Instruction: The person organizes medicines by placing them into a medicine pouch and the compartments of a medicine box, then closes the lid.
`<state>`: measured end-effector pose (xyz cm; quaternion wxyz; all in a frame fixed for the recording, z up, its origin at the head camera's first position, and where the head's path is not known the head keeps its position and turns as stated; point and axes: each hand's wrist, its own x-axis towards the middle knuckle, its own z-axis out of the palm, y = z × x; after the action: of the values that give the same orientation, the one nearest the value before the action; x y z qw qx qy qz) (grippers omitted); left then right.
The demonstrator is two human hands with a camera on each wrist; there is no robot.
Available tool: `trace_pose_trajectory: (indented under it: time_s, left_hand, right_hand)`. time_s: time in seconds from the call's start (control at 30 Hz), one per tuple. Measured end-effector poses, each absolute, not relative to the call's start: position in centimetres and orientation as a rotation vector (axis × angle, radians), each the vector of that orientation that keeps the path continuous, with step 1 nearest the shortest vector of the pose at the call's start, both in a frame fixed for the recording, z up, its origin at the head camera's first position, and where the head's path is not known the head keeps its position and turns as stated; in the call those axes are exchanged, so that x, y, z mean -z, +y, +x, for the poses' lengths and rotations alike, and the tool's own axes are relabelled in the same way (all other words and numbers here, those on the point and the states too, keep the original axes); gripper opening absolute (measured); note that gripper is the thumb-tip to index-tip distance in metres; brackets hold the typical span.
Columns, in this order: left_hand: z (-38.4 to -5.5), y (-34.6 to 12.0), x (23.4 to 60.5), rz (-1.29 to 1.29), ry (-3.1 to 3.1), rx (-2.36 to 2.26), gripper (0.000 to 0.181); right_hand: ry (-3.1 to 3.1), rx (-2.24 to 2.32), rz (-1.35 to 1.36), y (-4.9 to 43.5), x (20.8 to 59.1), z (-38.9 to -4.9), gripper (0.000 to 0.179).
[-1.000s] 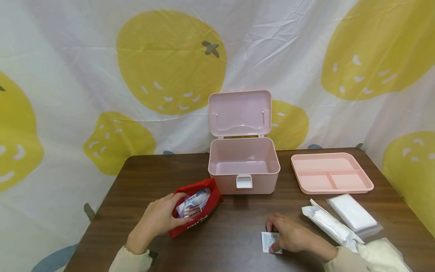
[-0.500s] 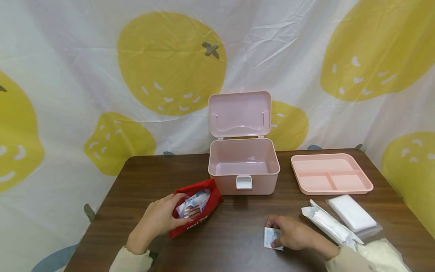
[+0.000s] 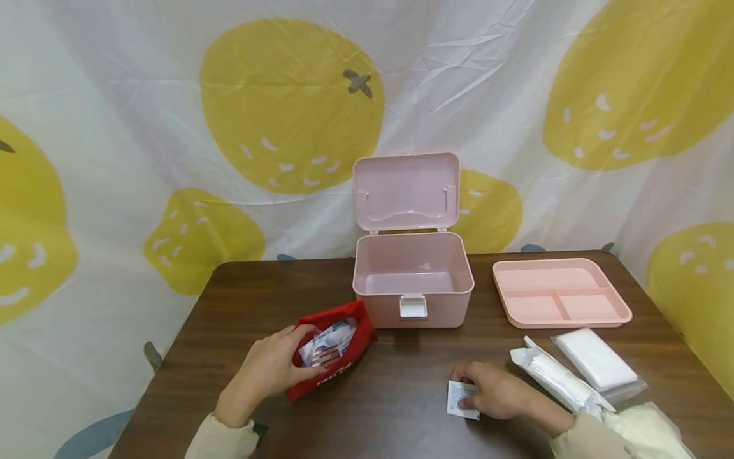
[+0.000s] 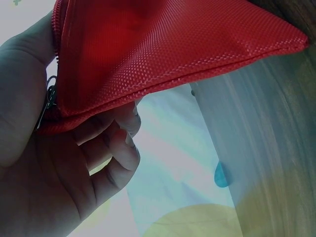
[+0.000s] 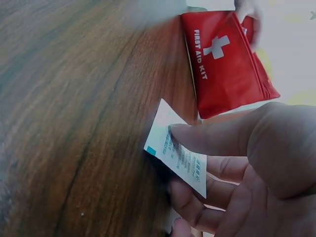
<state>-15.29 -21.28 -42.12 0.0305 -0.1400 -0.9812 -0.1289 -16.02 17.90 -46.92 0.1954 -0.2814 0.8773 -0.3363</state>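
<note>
My left hand (image 3: 264, 370) grips the open end of a red first aid pouch (image 3: 350, 370), thumb on the near side. White packets and brown-striped strips (image 3: 327, 347) show inside the pouch. In the left wrist view its zipper edge lies between thumb and fingers, and the red fabric (image 4: 158, 54) hides part of the hand. My right hand (image 3: 501, 390) pinches a small white alcohol prep pad packet (image 3: 456, 396). The right wrist view shows the thumb on the packet's printed face (image 5: 168, 143) and fingers behind, with the packet tilted close over the wood.
Behind the pouch stands a pink box (image 3: 413, 309), its lid (image 3: 407, 191) raised. A pink divided tray (image 3: 559, 292) sits at the back right. Right of my right hand lie a white wrapped roll (image 3: 559, 377), a white pack in clear plastic (image 3: 596, 359) and a cream bundle (image 3: 648, 427).
My right thumb and fingers have closed on the packet, which has lifted and tilted and shifted slightly right and away from me. My left hand and the pouch have stayed put.
</note>
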Motion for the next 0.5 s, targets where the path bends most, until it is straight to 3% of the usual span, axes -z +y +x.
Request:
trace_pose_trajectory:
  time_s: [0.5]
  left_hand:
    - [-15.1, -21.3, 42.1, -0.450, -3.015, 0.405, 0.065]
  right_hand:
    - [2.434, 1.001, -0.885, 16.4, 45.4, -16.8, 0.015]
